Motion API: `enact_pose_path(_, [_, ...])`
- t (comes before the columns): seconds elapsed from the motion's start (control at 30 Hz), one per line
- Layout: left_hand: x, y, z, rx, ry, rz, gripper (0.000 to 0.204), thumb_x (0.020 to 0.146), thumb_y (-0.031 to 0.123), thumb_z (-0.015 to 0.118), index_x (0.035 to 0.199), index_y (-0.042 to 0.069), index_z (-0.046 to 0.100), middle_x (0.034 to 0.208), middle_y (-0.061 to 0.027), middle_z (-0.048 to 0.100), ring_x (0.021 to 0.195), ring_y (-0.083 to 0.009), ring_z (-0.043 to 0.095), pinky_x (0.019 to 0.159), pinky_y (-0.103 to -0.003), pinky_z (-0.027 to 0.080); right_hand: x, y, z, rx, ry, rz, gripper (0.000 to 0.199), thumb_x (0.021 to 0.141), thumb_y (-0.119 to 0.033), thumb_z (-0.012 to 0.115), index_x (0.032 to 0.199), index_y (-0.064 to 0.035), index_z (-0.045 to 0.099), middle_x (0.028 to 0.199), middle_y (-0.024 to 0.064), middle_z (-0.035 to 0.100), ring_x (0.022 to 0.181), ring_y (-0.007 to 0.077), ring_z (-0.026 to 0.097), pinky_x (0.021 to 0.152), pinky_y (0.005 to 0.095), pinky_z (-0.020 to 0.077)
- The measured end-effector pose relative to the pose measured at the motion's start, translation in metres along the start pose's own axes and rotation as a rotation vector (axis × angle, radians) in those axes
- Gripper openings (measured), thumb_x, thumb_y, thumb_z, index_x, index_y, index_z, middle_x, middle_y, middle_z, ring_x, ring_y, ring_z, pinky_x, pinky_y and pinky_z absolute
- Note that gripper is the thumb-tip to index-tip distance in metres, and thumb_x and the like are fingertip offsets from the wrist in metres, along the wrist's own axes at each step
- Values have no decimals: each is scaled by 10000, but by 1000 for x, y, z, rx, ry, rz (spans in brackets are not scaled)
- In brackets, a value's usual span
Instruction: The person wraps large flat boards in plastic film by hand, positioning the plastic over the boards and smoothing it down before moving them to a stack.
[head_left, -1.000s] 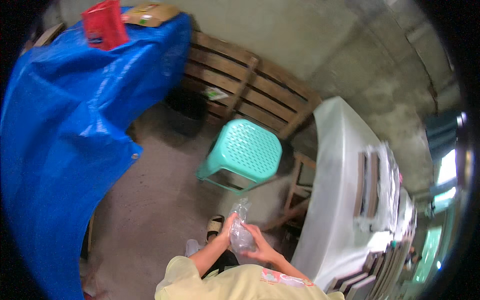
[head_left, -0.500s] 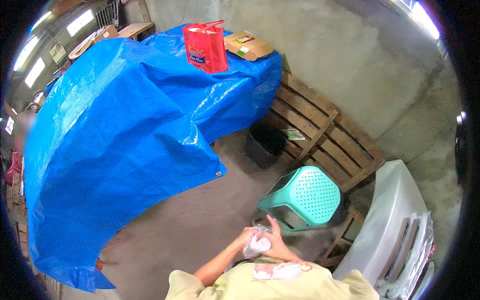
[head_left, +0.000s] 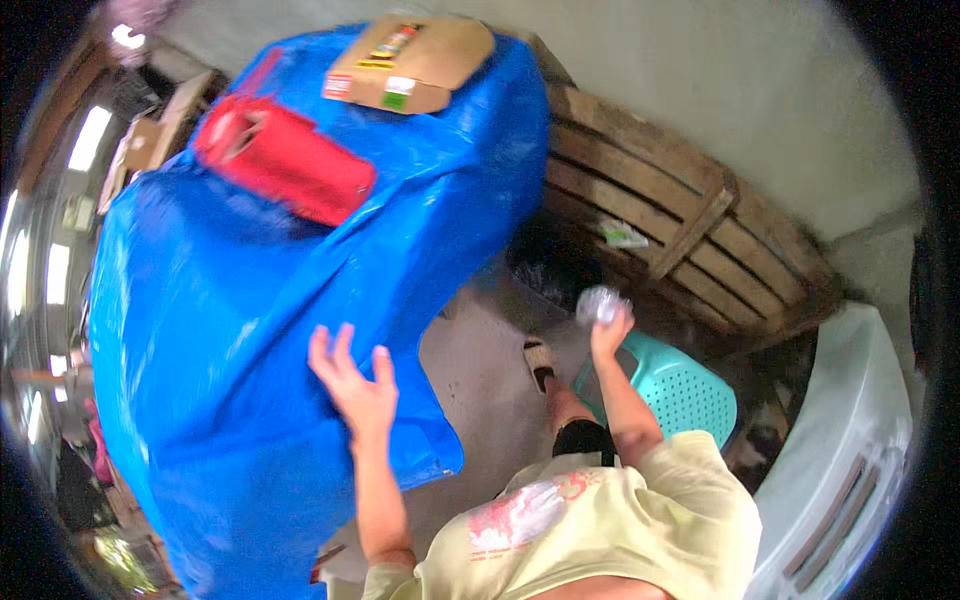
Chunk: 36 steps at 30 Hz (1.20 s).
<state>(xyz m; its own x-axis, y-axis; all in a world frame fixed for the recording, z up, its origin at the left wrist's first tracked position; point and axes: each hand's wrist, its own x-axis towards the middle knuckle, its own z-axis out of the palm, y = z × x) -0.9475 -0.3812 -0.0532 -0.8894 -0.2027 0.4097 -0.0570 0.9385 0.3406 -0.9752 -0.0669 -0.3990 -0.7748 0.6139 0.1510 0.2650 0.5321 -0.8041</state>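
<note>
My right hand (head_left: pixel 612 331) grips a wad of crumpled clear plastic (head_left: pixel 601 303), held out beside a dark bin (head_left: pixel 545 268) on the floor. My left hand (head_left: pixel 360 388) is spread, fingers apart, over the blue tarp (head_left: pixel 270 350). Whether it touches the tarp I cannot tell. Beneath my right forearm stands a turquoise plastic stool (head_left: pixel 690 395) with a perforated seat. The red bag (head_left: pixel 285 160) rests on the tarp, blurred by motion.
A flattish cardboard box (head_left: pixel 415 65) lies on the tarp near the wall. Wooden pallets (head_left: pixel 690 200) lean there, with a green and white packet (head_left: pixel 622 234) against them. A pale grey panel (head_left: pixel 830 400) stands at the right.
My hands were together around the plastic; now they are apart. The right carried the plastic forward toward the bin, and the left moved out over the tarp. The view shifted forward.
</note>
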Motion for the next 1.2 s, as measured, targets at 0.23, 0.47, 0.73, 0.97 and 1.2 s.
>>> enact_pose_path(0.23, [132, -20, 57, 651, 93, 34, 457, 758, 294, 589, 1148, 82, 482, 1235, -177, 378, 1144, -335, 355, 924, -450, 263, 123, -39, 84, 53, 70, 59, 600, 585, 64, 621, 1133, -121, 461, 1245, 227, 237, 1192, 400, 233, 982, 421, 234])
enact_pose_path(0.47, [130, 0, 101, 640, -43, 74, 433, 767, 283, 597, 1136, 79, 498, 1258, -188, 341, 1117, -340, 373, 892, -441, 297, 108, -9, 130, -512, -879, 574, 840, 570, -178, 712, 1278, -337, 289, 1407, 128, 10, 1267, 382, 65, 968, 581, 179])
enact_pose_path(0.73, [89, 85, 118, 216, -452, 113, 347, 724, 175, 631, 1039, 59, 542, 1193, -195, 387, 1104, -345, 374, 898, -435, 320, 64, 66, -107, -836, -88, 85, 503, 762, -390, 508, 1225, -213, 424, 1338, 109, 286, 1237, 333, 210, 876, 643, 145])
enact_pose_path(0.97, [-16, 138, 159, -227, -1214, 310, 357, 723, 197, 624, 1064, 130, 539, 1168, -149, 414, 1071, -329, 415, 829, -452, 371, 36, 67, -149, -875, -5, 353, 557, 756, -421, 516, 1253, -219, 368, 1368, 36, 246, 1253, 294, 206, 896, 660, 70])
enact_pose_path(1.2, [-51, 67, 158, -321, -1374, 372, 380, 765, 237, 578, 1113, 108, 495, 1090, -155, 480, 1026, -331, 469, 803, -425, 418, 19, 64, -159, -800, 51, 393, 513, 759, -430, 510, 1209, -210, 401, 1347, 23, 263, 1265, 243, 199, 900, 671, 58])
